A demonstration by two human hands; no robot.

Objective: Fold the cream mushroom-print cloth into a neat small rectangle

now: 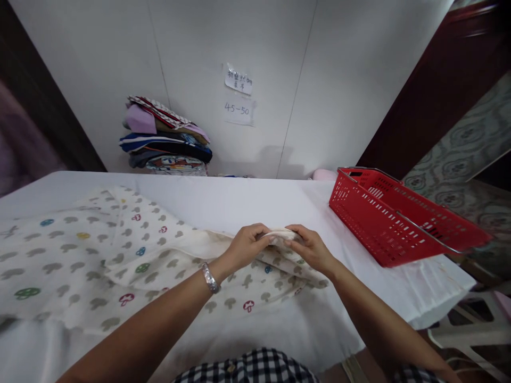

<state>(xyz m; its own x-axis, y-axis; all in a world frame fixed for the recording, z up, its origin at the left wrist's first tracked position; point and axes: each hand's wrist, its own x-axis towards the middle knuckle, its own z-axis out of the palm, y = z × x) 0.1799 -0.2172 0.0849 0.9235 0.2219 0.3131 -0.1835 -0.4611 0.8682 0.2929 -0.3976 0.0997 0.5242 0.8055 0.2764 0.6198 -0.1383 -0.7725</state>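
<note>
Left hand (248, 246) and right hand (309, 249) meet at the middle of the table (247, 199), both closed on the same raised edge of a cloth (99, 250). On each hand the fingers are curled together and pinched on that edge, thumbs on the near side; the fingertips of the two hands lie just beside each other, the fold standing up between them. The cloth is cream, printed with grey mushrooms and a few in red, blue, green and yellow. Most of it lies spread flat over the left half of the table, reaching to the left border of the view; the portion under the hands is bunched and doubled over. A metal bracelet (210, 277) sits on the left wrist. The table carries a white cover. A red basket (399, 223) stands on the right end of the table, well apart from the hands, its wire handle lying across its rim and its far corner overhanging the table edge. A stack of folded clothes (165, 138) rests against the white wall behind the table. Two paper notes (238, 96) are stuck on the wall, just right of the stack; the lower one reads 45-50. A checked garment (247, 368) shows at the bottom edge.
</note>
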